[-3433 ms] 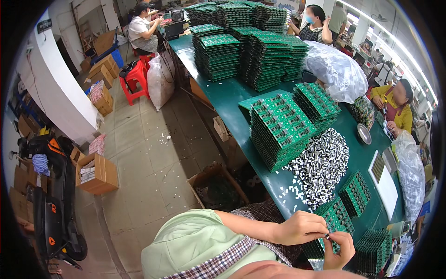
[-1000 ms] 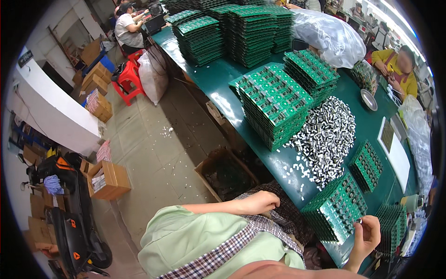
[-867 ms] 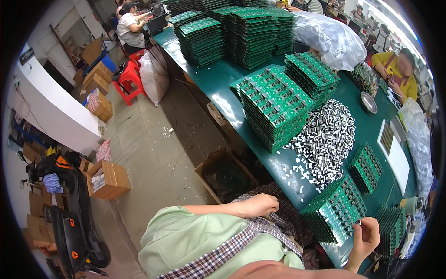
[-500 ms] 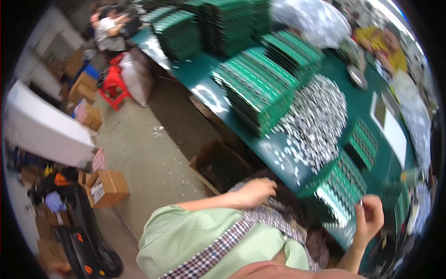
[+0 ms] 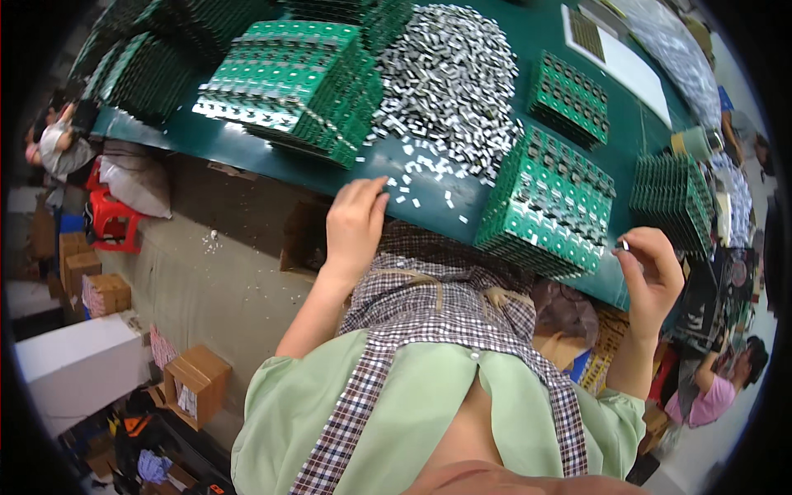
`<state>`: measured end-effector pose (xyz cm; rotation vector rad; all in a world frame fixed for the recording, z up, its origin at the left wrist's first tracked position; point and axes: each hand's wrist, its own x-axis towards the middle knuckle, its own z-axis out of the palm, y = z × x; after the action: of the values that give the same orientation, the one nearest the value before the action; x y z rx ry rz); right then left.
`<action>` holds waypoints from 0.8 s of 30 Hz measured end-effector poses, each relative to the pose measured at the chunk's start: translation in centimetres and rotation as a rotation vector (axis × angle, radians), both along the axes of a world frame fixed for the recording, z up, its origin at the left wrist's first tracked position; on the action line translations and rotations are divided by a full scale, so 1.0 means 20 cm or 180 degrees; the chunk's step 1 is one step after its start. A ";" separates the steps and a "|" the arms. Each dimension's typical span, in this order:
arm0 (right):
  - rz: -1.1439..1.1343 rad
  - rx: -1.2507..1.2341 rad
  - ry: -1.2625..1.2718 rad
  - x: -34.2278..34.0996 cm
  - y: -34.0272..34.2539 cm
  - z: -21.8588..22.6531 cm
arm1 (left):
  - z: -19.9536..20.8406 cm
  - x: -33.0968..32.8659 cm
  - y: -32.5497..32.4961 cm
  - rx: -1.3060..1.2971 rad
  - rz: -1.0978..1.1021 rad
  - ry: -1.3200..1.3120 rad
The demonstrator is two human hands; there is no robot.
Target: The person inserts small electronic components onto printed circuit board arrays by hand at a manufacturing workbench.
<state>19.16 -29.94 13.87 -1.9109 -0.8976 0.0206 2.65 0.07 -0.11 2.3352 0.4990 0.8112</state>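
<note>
— Small metal part [image 5: 624, 244]: where is it?
— Pinched at the fingertips of the right hand [image 5: 653, 276], which is closed on it and raised just off the near edge of the table [image 5: 247, 147], right beside the nearest stack of green circuit boards [image 5: 551, 202].

— And the left hand [image 5: 355, 221]?
— Fingers stretched flat, open, tips reaching over the near edge of the table and touching the scattered loose parts [image 5: 417, 177]. It holds nothing that I can see.

— What lies beyond that?
— A broad heap of black-and-silver parts [image 5: 450, 70] in the middle of the table. On its left, a tall leaning stack of boards [image 5: 297, 82]; further left, darker stacks [image 5: 148, 70] toward the far left corner. On the right, a smaller stack [image 5: 571, 97], and another stack of boards [image 5: 675, 194] at the right edge.

— Any packages or labels?
— A white flat tray [image 5: 631, 66] with a dark grid panel near the far right edge. On the floor, left of the table, an open brown cardboard box [image 5: 196, 384] with white slips inside, more brown cartons [image 5: 91, 285], a white sack [image 5: 136, 181] and a red stool [image 5: 111, 223].

— Room to move?
— The green table top is bare only in a narrow strip along the near edge, between the leaning stack and the nearest stack. Grey floor [image 5: 206, 280] lies open below that edge. A person in pink [image 5: 714, 396] sits at lower right.
</note>
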 end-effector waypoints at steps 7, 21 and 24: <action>-0.0002 -0.0315 -0.0075 -0.01 0.01 0.00 | -0.01 0.20 0.05 0.0216 0.0274 0.0280; -0.0266 -0.0996 -0.1409 0.18 0.08 -0.12 | -0.03 0.35 0.06 0.0434 0.0491 0.0353; -0.0214 -0.1269 -0.1633 0.23 0.11 -0.16 | -0.04 0.32 0.08 0.0066 0.0386 0.0242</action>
<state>23.76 -27.72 10.69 -2.3705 -1.2363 -0.3716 9.15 1.60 -0.84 2.3802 0.6733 0.7884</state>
